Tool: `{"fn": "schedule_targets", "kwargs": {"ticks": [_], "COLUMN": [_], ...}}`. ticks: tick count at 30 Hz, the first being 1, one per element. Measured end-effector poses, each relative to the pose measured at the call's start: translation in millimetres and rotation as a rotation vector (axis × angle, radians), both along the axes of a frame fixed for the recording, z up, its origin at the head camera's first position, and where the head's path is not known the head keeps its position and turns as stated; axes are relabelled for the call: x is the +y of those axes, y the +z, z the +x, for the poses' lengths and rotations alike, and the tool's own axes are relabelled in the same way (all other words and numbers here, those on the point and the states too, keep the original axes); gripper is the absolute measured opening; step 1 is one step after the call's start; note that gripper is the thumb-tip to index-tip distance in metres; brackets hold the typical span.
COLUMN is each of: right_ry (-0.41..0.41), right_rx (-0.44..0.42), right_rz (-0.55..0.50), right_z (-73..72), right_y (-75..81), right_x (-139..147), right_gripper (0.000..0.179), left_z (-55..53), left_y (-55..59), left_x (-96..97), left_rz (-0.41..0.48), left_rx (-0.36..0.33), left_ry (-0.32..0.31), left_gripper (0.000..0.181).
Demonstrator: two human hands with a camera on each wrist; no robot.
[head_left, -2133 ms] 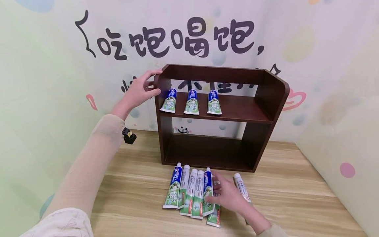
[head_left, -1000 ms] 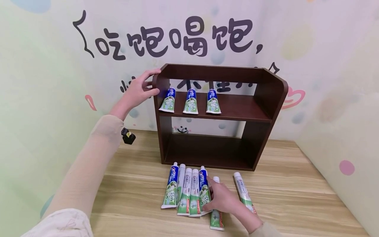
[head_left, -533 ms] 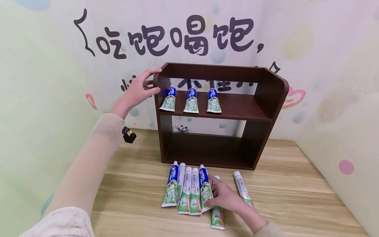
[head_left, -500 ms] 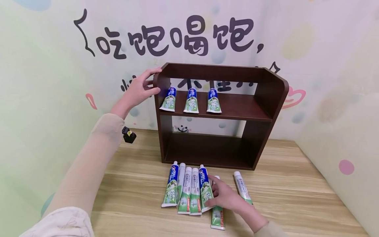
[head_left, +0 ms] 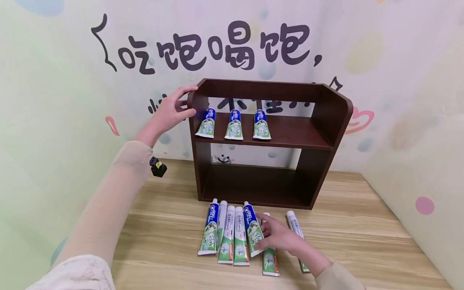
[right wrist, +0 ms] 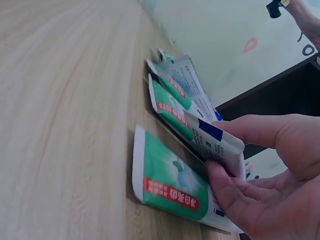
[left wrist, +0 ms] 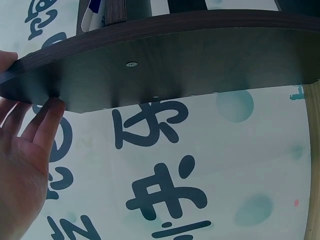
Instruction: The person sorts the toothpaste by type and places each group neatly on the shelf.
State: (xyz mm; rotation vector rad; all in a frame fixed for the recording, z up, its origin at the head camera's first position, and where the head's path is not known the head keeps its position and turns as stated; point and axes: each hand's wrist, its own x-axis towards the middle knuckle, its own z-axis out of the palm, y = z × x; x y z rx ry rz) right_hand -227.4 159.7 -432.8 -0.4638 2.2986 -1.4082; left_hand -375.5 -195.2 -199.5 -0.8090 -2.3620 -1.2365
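Observation:
My left hand [head_left: 169,110] grips the upper left side panel of a dark brown two-tier shelf [head_left: 270,143]; the left wrist view shows its thumb and fingers on opposite faces of the panel [left wrist: 165,65]. On the table, my right hand [head_left: 277,235] pinches a blue-and-green toothpaste tube [head_left: 253,231] between thumb and fingers. In the right wrist view that tube [right wrist: 212,137] is tipped up on edge. A white-and-green toothpaste tube [head_left: 270,262] lies partly hidden under this hand. Three blue-and-green toothpaste tubes [head_left: 235,125] stand spaced out on the upper tier's left part.
Several tubes lie side by side left of my right hand, among them a white-and-green tube [head_left: 227,237] and a blue-and-green tube [head_left: 209,229]. Another white-and-green tube [head_left: 295,227] lies apart to the right. Behind the wooden table [head_left: 362,241] is a printed wall [head_left: 398,100].
The tube in my right hand has turned, its lower end swinging right and away from the neighbouring white tube. The white-and-green tube beneath the hand has shifted. My left hand keeps its place.

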Motion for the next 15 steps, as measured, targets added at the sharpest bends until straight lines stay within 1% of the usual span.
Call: {"fn": "schedule_targets", "kwargs": {"ticks": [4,8,11,15], "right_ry": [-0.023,-0.077,-0.109,-0.118], "right_rx": [-0.019,-0.083,-0.139,-0.162], "right_rz": [0.026,0.054,0.052,0.057], "right_z": [2.4,6.0,9.6,14.6], "right_y": [3.7,5.6,5.1,1.5], "right_x": [0.0,-1.5,-2.9,-3.4], "right_gripper": [0.093,0.088,0.085,0.081], "left_z": [0.2,-1.1,-1.3,0.1], "left_y": [-1.2,-1.6,-1.1,-0.8], "left_x": [-0.2,-0.2,0.0,0.3], "left_rz": [-0.004,-0.006,-0.008,-0.009], "left_rx": [0.004,0.012,0.015,0.018], "left_ry": [0.003,0.006,0.011,0.012], "left_gripper": [0.06,0.06,0.06,0.061]}}
